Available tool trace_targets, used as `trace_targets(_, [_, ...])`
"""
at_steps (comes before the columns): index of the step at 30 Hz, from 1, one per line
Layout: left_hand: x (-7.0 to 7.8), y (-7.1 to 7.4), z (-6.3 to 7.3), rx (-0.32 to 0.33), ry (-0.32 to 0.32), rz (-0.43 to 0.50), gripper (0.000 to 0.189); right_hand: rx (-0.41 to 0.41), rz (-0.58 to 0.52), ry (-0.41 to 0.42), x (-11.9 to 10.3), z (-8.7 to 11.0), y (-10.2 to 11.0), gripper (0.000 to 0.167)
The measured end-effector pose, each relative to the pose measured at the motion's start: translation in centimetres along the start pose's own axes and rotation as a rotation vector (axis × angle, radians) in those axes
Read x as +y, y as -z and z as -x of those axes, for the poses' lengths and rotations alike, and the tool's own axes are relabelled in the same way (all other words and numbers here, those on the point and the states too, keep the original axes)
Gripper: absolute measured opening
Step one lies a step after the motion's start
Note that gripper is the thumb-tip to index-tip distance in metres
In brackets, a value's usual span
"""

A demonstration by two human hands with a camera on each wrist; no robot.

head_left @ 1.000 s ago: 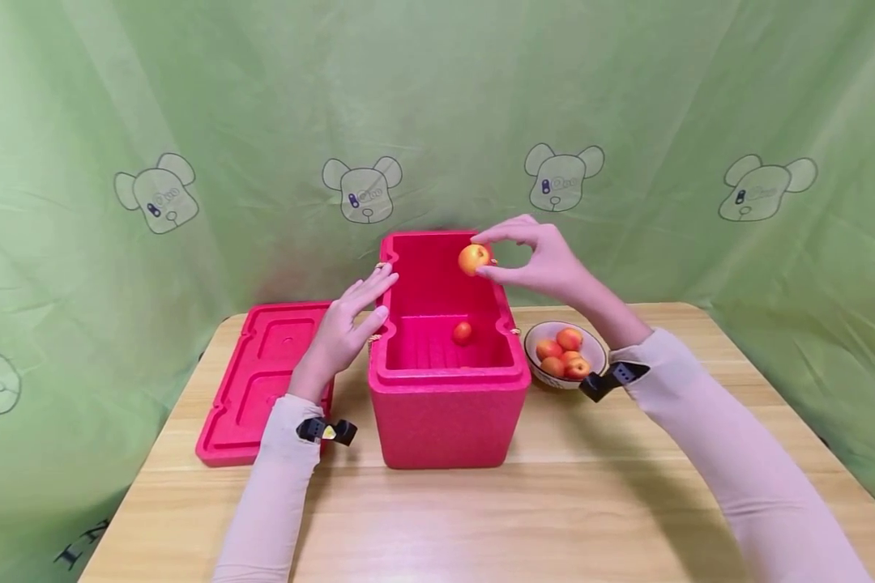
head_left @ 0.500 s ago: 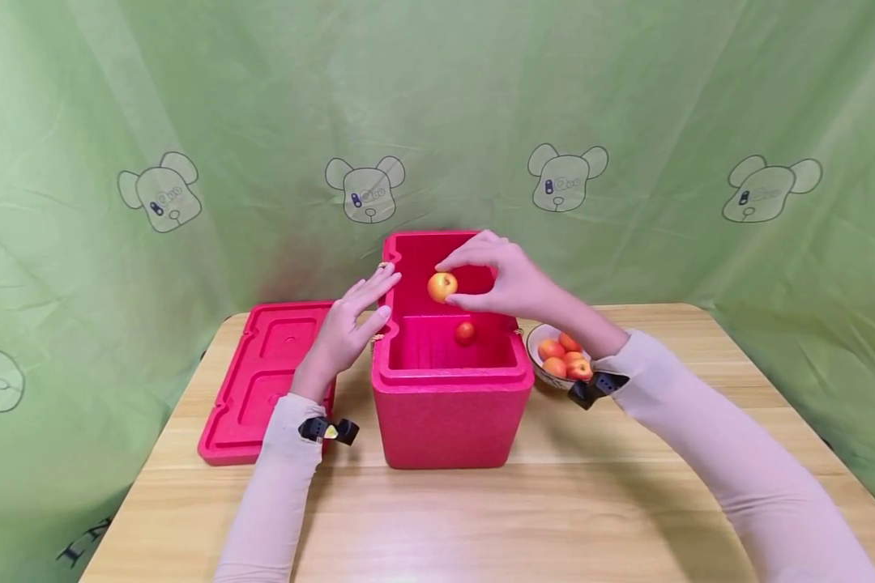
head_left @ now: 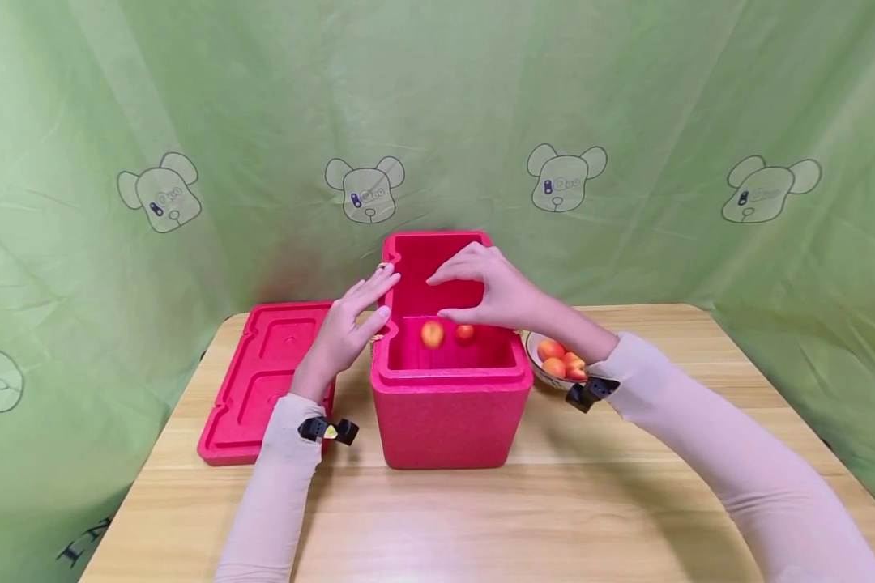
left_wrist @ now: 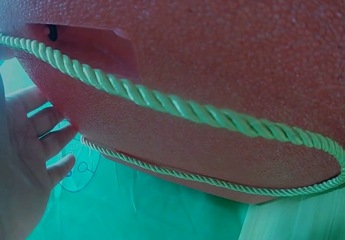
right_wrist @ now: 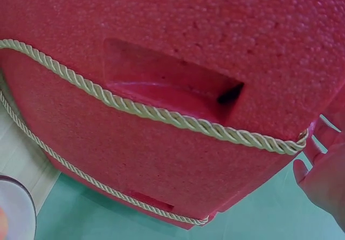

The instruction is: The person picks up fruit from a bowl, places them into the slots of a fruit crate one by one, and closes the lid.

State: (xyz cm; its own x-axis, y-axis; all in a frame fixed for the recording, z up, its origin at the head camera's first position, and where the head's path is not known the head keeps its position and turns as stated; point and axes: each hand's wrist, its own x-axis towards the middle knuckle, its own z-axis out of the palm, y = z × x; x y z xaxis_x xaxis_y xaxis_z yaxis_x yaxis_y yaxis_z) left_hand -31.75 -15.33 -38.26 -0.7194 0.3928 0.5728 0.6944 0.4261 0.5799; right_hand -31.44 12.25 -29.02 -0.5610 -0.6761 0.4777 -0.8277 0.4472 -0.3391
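An open red foam box (head_left: 452, 425) stands mid-table. My left hand (head_left: 344, 328) rests with extended fingers on its left rim; the left wrist view shows those fingers (left_wrist: 46, 124) by the box's roped side. Over the box's right side, my right hand (head_left: 492, 287) has thumb and fingers spread apart and holds nothing. Below it, inside the box, is an orange-yellow apricot (head_left: 432, 334); whether it touches the bottom I cannot tell. A redder apricot (head_left: 464, 334) lies just right of it. Several more apricots (head_left: 552, 350) fill a bowl (head_left: 531, 356) right of the box, partly hidden by my right forearm.
Left of the box, a red lid (head_left: 236, 405) lies on the wooden table (head_left: 591, 518). Twisted gold rope (right_wrist: 183, 121) runs along the box's side. A green curtain (head_left: 452, 89) with bear drawings hangs behind the table.
My right hand moved left and lower over the box with an apricot, then let it go. That apricot is now down inside the box. My left hand stays on the rim.
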Motion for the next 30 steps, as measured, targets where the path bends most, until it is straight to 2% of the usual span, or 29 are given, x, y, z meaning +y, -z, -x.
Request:
trace_targets(12, [0.5,0.1,0.0,0.004,0.021,-0.004,0.059,0.018,0.017,0.007,-0.1,0.2,0.6,0.042])
trace_targets(19, [0.6,0.3,-0.3,0.001,0.006,-0.01,0.058,0.029,0.023,-0.011,0.0,0.5,1.2,0.042])
trace_targets(30, [0.5,0.3,-0.4,-0.007,-0.005,-0.018,0.056,0.081,-0.012,-0.122,0.8,2.2,3.2,0.041])
